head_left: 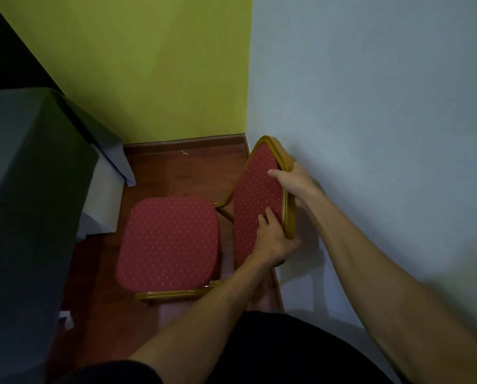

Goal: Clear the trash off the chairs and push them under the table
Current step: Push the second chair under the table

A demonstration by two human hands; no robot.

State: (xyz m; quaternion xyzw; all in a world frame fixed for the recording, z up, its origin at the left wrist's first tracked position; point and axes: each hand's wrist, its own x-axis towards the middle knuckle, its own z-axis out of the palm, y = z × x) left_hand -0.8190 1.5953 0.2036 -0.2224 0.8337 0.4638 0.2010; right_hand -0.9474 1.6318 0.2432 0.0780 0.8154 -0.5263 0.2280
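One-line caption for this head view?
Both hands, left hand and right hand, grip the red chair backrest beside the covered table.

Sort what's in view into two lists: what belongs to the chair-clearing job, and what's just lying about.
Belongs to the job:
- red chair, seat bare
- its backrest, gripped by both hands
- left hand
- right hand
- table with dark cloth

Just lying about:
- white scrap on the floor by the green wall
- pale scrap near the table's edge
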